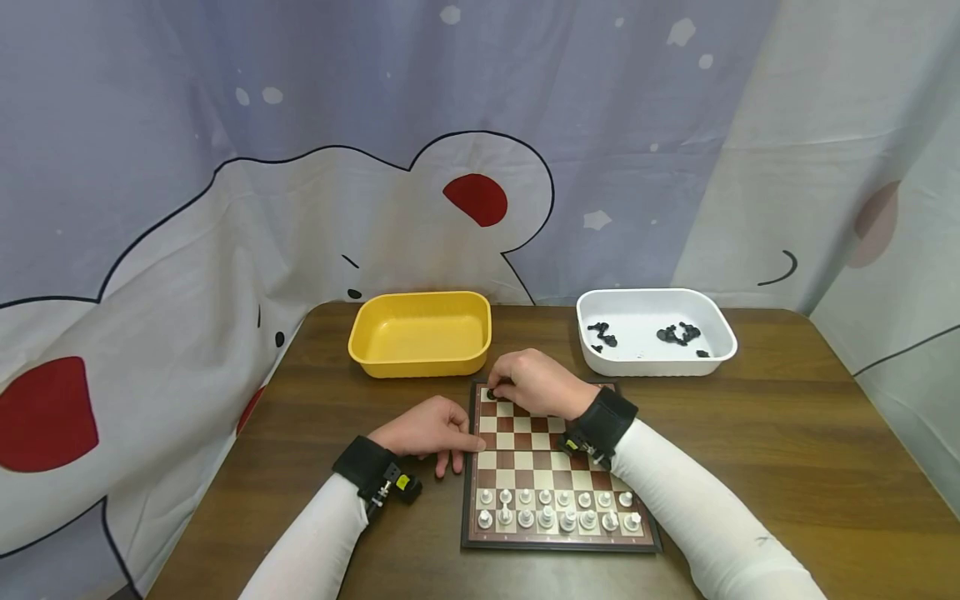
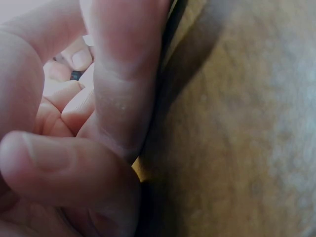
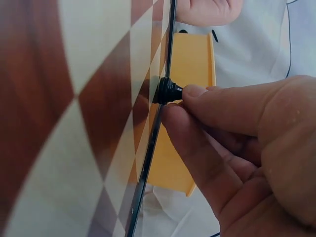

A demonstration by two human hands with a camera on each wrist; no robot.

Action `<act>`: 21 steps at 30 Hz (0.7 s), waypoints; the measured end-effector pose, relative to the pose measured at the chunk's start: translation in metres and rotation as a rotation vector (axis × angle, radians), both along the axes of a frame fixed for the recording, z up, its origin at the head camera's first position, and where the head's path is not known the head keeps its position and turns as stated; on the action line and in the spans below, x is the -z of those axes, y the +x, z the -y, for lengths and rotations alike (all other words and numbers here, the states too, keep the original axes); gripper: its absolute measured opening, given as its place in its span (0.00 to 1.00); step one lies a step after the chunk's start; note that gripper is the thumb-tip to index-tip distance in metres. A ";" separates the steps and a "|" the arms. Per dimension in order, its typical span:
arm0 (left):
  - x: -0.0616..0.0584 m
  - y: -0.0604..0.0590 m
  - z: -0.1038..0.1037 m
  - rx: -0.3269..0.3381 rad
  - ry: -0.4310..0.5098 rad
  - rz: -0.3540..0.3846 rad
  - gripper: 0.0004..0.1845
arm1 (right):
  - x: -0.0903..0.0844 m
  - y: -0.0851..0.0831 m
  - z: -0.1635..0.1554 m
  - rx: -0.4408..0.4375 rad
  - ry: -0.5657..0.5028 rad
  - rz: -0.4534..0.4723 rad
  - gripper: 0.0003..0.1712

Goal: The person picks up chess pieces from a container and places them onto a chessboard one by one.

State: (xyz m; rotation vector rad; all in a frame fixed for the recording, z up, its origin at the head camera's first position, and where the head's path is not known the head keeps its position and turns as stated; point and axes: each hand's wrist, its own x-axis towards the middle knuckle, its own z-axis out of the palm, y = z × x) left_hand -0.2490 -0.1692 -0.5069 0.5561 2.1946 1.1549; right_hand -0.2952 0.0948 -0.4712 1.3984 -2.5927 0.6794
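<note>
A checkered brown-and-cream chessboard (image 1: 522, 458) lies on the table with white chess pieces (image 1: 546, 518) in two rows along its near side. At the board's far left corner, my right hand (image 1: 542, 385) pinches a black chess piece (image 3: 165, 91) between thumb and fingertip; its base is at the board surface. My left hand (image 1: 431, 429) is by the board's left edge, one digit reaching over the border and the others loosely bent. Nothing is visibly held in it. The right hand and forearm hide part of the board.
Behind the board on the right, a white tray (image 1: 645, 367) holds several black chess pieces (image 1: 678, 333). A yellow tray (image 1: 420, 368) stands at the back left. A patterned curtain (image 1: 337, 217) hangs behind the wooden table (image 1: 787, 433).
</note>
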 end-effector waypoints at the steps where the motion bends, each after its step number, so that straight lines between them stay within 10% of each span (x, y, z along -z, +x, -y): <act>1: 0.000 0.000 0.000 0.001 0.000 0.000 0.23 | 0.000 0.000 0.000 0.002 0.000 0.005 0.03; 21: -0.001 0.001 -0.002 -0.004 0.007 0.011 0.22 | 0.001 -0.001 0.001 0.007 -0.007 0.044 0.06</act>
